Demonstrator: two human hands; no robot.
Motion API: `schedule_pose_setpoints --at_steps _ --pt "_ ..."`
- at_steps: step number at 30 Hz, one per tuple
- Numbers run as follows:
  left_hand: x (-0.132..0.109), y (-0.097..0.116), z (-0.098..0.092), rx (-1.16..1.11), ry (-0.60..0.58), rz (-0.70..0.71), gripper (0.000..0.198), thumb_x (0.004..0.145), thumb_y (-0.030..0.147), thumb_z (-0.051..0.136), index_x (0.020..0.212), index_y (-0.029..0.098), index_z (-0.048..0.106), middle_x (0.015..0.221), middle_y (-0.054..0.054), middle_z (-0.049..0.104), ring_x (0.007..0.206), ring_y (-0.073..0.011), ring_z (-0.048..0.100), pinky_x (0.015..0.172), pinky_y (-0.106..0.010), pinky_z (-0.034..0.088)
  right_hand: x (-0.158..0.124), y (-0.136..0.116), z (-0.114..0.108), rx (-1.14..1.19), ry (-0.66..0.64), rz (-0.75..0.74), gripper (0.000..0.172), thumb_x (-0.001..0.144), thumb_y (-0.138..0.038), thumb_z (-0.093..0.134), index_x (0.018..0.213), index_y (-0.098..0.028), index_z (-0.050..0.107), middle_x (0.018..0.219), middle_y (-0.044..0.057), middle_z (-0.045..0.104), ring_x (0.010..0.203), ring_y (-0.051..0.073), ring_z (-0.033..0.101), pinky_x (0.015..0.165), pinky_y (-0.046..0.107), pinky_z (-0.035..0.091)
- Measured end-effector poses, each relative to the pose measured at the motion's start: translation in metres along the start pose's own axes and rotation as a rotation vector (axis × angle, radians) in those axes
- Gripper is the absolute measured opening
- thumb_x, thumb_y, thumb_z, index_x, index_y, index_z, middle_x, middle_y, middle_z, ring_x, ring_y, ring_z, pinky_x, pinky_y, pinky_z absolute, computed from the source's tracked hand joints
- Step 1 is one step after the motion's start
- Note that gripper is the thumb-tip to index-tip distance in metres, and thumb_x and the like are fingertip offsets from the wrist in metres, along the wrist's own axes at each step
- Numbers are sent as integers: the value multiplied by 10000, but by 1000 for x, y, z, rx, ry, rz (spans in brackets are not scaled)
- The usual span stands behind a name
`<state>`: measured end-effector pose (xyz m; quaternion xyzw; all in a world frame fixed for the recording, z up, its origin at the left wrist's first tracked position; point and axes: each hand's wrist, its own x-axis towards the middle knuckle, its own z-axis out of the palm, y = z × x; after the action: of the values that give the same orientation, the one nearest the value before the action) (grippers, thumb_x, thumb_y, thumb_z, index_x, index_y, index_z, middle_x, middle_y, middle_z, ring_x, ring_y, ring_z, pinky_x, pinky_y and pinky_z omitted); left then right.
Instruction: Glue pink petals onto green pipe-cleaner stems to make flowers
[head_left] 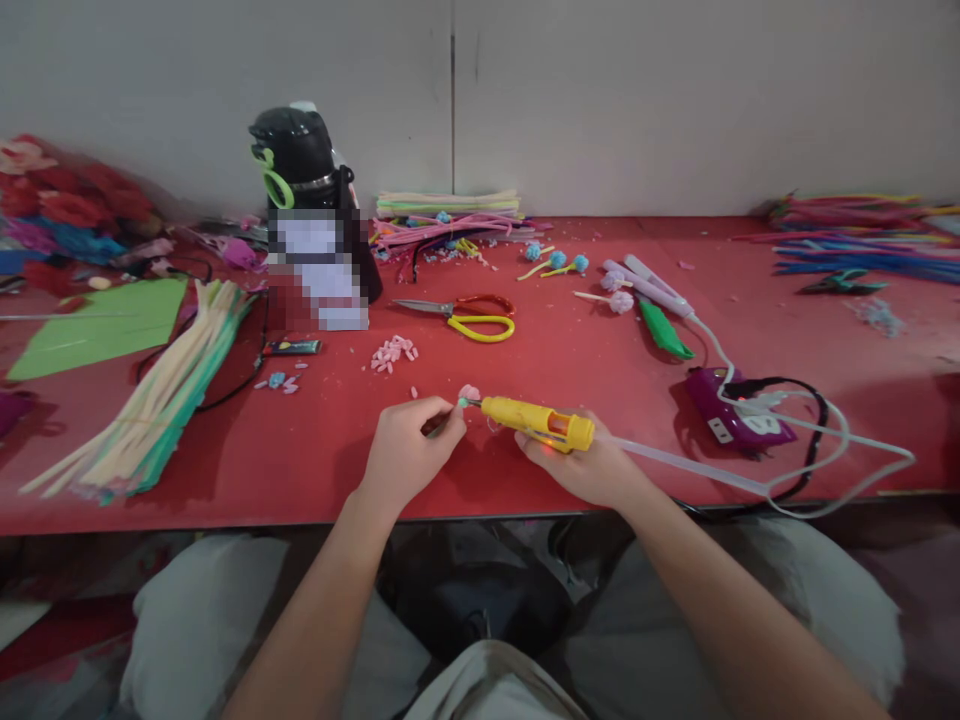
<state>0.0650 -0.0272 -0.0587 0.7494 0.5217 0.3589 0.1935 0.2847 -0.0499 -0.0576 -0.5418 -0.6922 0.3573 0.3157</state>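
Observation:
My left hand [405, 447] is closed in a pinch at the front middle of the table, on a small pink flower-like piece [469, 392] with a bit of green at its base. My right hand [589, 472] is wrapped round a yellow hot glue gun [525, 415] with a small red light glowing. The gun points left, and its nozzle meets the piece or is very close to it; I cannot tell which. A clear glue stick [682, 465] runs out of its back. Behind my left hand lies a pile of short pink fuzzy bits [394, 352].
Scissors [480, 318] lie behind my hands. A black bottle [300, 170] and bundled pipe cleaners [176, 390] stand or lie to the left. At right, cords loop from a purple power strip [739, 412]. Small blue pom-pom flowers [556, 261] lie further back.

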Motion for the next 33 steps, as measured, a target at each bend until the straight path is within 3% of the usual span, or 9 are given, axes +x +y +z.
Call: schedule_pose_setpoints --at_steps 5,11,15,18,22,26,28,33 --pt "0 1 0 -2 1 0 282 893 287 595 636 176 627 559 34 541 531 -97 440 538 -230 358 -1 -1 -1 6 14 -8 223 833 -362 567 643 -249 543 566 -16 579 528 174 564 499 297 446" --pt "0 1 -1 -37 -12 -14 283 924 325 582 686 182 637 577 32 543 540 -101 454 550 -233 364 0 5 -5 -36 49 5 187 867 -367 571 758 -241 658 668 6 703 603 191 657 571 305 509" --pt "0 0 -5 -121 -31 -62 325 966 360 534 698 185 586 604 24 567 571 -110 521 577 -236 388 4 14 -22 -65 178 74 271 857 -482 626 901 -223 692 806 50 748 690 221 688 595 327 516" --pt "3 -7 -15 -137 -9 -120 361 980 389 506 680 191 539 595 22 541 572 -118 521 565 -240 382 11 28 -41 -198 251 142 334 849 -534 633 887 -211 707 838 88 756 772 274 704 670 378 513" --pt "10 -29 -40 34 139 -214 240 973 336 463 858 198 622 665 10 568 614 -142 519 599 -263 378 24 49 -60 -316 379 166 338 798 -531 681 844 -196 679 878 114 739 814 309 686 699 401 486" --pt "22 -48 -60 185 236 -286 222 900 345 545 732 200 558 602 13 510 596 -158 493 586 -283 338 35 59 -66 -376 377 166 334 791 -515 677 739 -192 605 714 72 664 653 246 611 602 354 416" --pt "28 -53 -62 228 222 -290 201 858 348 592 722 202 569 606 9 535 605 -166 516 604 -286 353 33 59 -67 -398 385 194 364 772 -537 697 739 -187 601 703 64 650 628 229 588 588 345 400" --pt "39 -57 -51 294 188 -339 164 773 368 682 786 205 663 653 -4 608 637 -185 579 610 -282 370 4 56 -76 -369 484 229 546 712 -644 749 959 -163 675 912 113 713 750 251 631 668 377 469"
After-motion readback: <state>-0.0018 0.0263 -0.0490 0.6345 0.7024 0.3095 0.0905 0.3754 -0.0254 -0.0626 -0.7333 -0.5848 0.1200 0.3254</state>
